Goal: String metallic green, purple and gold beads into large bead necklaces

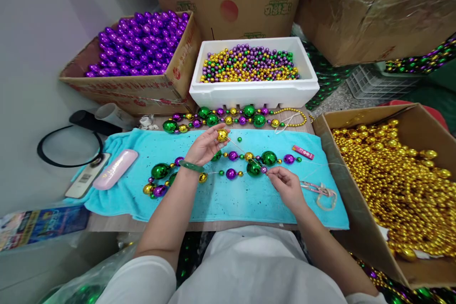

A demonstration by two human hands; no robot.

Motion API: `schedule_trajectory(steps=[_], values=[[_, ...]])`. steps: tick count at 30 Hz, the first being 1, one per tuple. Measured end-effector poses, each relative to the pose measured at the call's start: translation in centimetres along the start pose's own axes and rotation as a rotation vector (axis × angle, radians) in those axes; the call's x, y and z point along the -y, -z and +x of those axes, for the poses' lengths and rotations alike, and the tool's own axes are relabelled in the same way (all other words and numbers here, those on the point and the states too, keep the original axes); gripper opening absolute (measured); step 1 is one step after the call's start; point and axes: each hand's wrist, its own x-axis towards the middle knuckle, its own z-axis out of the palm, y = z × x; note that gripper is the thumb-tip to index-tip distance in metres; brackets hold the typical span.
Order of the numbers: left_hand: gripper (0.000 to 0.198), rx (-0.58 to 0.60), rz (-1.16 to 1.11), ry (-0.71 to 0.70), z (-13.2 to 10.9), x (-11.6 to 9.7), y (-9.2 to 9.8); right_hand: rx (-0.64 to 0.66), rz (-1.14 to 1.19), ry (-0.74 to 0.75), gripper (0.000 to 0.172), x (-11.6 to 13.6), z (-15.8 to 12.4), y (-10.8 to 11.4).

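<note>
The left hand (204,145) pinches a glossy round gold bead (222,135) above the teal towel (228,199); the right hand (287,185) grips a thin needle (245,152) beside shiny green, purple strung beads (254,167).

beads (269,157): shiny, smooth, mirror-like
towel (228,194): soft blue cloth, matt
white box (253,91): foam, matt, a bit grainy
brown boxes (370,28): dull cardboard
bracelet (191,166): smooth, glossy green

Two hands (204,145) (287,185) are working over one towel (228,194). Four cardboard boxes (138,85) and one foam box (254,90) are ringing its far and right edges.
</note>
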Motion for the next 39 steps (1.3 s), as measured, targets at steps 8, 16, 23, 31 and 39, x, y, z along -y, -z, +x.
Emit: schedule_trajectory(steps=[8, 16, 23, 31, 39], values=[[0.039, 0.004, 0.009, -0.028, 0.1, 0.1, -0.4, 0.009, -0.006, -0.003, 0.023, -0.1, 0.0, 0.2], [0.039, -0.015, -0.001, -0.024, 0.0, 0.0, -0.4, -0.019, 0.000, -0.003, 0.023, -0.1, 0.1, 0.4], [0.043, 0.008, 0.037, -0.033, 0.0, 0.2, -0.4, -0.014, -0.002, -0.010, 0.024, 0.0, 0.1, 0.3], [0.055, 0.058, 0.146, -0.032, -0.5, 0.8, -2.3, 0.001, 0.010, -0.013, 0.024, -0.5, 0.5, 0.0], [0.059, 0.262, 0.303, 0.039, 0.1, 1.6, -3.2, 0.016, 0.099, -0.060, 0.027, -1.1, 0.7, 0.0]])
